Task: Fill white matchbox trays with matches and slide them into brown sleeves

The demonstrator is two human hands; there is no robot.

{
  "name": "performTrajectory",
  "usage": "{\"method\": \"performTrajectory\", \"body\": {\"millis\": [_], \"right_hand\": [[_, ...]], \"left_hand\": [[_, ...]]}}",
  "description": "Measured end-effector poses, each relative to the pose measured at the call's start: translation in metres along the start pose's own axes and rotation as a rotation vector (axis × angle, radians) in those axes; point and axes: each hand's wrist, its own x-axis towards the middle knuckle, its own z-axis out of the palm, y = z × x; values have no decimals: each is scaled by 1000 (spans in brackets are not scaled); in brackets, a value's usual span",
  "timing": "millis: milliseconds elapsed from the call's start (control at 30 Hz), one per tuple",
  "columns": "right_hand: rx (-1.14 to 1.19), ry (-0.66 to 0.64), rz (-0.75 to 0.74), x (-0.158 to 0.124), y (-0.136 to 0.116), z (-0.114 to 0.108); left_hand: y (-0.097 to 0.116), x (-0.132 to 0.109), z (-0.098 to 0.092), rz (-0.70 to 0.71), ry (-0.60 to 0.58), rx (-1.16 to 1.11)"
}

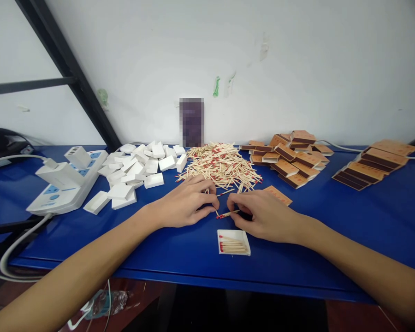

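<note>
My left hand (188, 203) rests on the blue table (366, 221) at the near edge of a big pile of red-tipped matches (221, 166), fingers curled and pinched on matches. My right hand (259, 214) faces it, thumb and fingers pinched on a few matches (226, 214) whose red tips point left. Just below the two hands lies a small white open tray (234, 242) with several matches laid in it. A flat orange matchbox sleeve (278, 194) lies behind my right hand.
A heap of white inner trays (138, 173) lies at the left, beside a white power strip (65, 182) with plugs and cables. Orange-brown matchbox sleeves (290, 154) are piled at the right, more of these sleeves (375, 163) farther right. A black frame (65, 64) crosses the white wall.
</note>
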Motion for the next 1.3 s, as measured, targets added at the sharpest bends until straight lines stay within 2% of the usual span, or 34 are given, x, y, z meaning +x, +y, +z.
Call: {"method": "performTrajectory", "body": {"millis": [200, 400, 633, 767, 967, 1133, 1300], "right_hand": [[60, -39, -39, 0, -1, -5], [184, -34, -41, 3, 10, 1], [216, 57, -67, 7, 14, 9], [209, 88, -91, 7, 14, 12], [193, 126, -88, 12, 11, 17], [143, 150, -67, 14, 8, 17], [126, 117, -105, 11, 8, 13]], "left_hand": [[5, 3, 9, -75, 40, 3], [5, 5, 10, -151, 48, -33], [4, 10, 13, -178, 65, -136], [7, 9, 12, -142, 86, -178], [-2, 2, -2, -39, 135, 44], [-17, -5, -7, -46, 133, 146], [-16, -6, -8, -47, 110, 115]]}}
